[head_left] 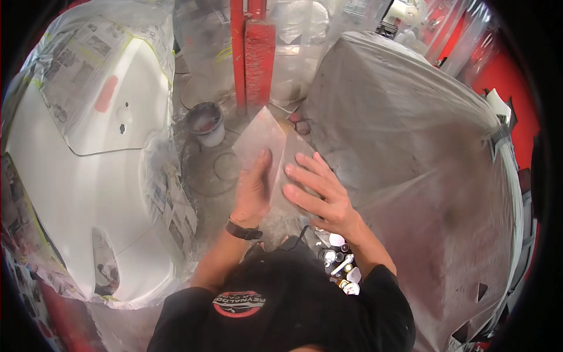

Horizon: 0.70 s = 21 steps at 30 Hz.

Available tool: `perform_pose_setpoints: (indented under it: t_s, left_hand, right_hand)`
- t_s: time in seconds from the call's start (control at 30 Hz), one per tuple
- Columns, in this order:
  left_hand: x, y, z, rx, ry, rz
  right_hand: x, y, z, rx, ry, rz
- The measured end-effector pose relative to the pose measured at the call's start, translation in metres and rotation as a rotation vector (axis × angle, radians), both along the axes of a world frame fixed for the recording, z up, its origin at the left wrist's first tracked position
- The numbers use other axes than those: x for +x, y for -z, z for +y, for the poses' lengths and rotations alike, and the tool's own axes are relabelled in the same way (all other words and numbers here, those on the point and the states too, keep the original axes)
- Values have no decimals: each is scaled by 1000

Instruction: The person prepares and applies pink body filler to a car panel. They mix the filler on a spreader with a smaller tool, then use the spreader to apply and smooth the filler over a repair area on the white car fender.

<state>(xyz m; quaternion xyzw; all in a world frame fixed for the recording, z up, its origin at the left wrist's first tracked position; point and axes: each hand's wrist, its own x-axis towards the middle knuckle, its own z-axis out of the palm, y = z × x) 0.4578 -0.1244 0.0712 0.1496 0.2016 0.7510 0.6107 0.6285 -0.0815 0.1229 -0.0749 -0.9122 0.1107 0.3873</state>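
A creased, pale grey-pink sheet of sandpaper (261,135) is held up in front of me, its fold running down the middle between two angled halves. My left hand (252,196) grips the left half, with the thumb lying on the upper face and the other fingers hidden behind it. Over the right half, my right hand (321,196) rests its slightly spread fingers, touching the surface near the crease; its thumb is hidden. A dark-banded watch (243,230) is on my left wrist.
A white car body (111,193) with newspaper and plastic masking stands at left. A grey cover (404,141) drapes a large shape at right. Ahead are a bucket (208,132) and a red post (258,64). Several jars and tools (343,264) lie below my right forearm.
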Motion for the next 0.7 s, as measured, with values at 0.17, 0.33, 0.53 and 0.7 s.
perform_pose_setpoints:
  t_s: [0.17,0.33,0.53,0.7]
  left_hand:
    - [-32,8,10,-29,-242,163]
    - [-67,0,36,-21,-438,182]
    - [-78,-5,84,-187,-720,434]
    - [-50,15,129,-193,-565,454]
  right_hand:
    - [-26,21,52,50,166,-133]
    - [-32,48,119,-12,110,-309]
    - [-42,65,149,-1550,-92,-42]
    - [-60,104,235,-1904,-142,186]
